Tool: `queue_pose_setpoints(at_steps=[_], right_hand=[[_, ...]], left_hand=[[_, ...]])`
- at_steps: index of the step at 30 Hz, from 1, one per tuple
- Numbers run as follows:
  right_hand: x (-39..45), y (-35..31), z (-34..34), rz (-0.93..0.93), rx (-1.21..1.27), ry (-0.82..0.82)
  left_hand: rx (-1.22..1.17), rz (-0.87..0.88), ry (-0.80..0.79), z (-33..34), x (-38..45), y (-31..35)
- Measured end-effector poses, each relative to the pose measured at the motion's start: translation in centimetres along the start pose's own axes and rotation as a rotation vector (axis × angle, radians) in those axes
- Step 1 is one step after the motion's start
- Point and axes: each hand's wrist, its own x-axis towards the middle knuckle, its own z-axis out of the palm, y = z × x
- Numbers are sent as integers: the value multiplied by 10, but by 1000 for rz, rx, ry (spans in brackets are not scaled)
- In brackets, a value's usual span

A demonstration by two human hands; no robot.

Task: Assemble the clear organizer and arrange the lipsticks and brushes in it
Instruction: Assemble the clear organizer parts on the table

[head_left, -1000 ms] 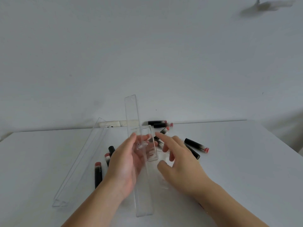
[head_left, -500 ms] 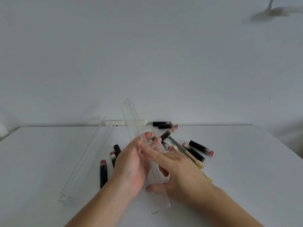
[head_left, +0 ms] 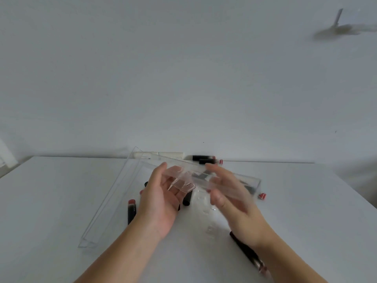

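Observation:
My left hand (head_left: 161,198) is palm up above the table, thumb and fingers around a small clear divider piece (head_left: 182,181). My right hand (head_left: 232,199), blurred by motion, grips a long clear organizer strip (head_left: 247,180) that runs crosswise from the left thumb to the right. A second long clear panel (head_left: 106,209) lies on the white table (head_left: 51,201) to the left. Black lipsticks with red ends lie around: one (head_left: 131,211) by my left wrist, two (head_left: 207,159) at the back edge, one (head_left: 247,253) under my right forearm. I cannot tell brushes apart here.
Small clear parts (head_left: 210,229) lie on the table between my wrists. A white block (head_left: 169,154) sits at the table's back edge against the wall. A red lipstick end (head_left: 262,196) shows right of the strip. The table's right edge slants at the far right.
The long clear strip has swung from pointing away from me to lying crosswise. My hands have moved apart, the left palm turning up with the small divider.

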Motion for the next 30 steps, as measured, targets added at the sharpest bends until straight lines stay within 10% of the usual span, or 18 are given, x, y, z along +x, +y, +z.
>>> queue_pose_setpoints(at_steps=[8,16,30], right_hand=[[18,-7,-19,224,661,252],[19,-8,-15,354,659,277],[22,-5,-29,316,678,450]], left_hand=[[174,81,17,0,4,0],[535,148,-267,5,-7,-13],[691,206,-191,-8,-1,-13]])
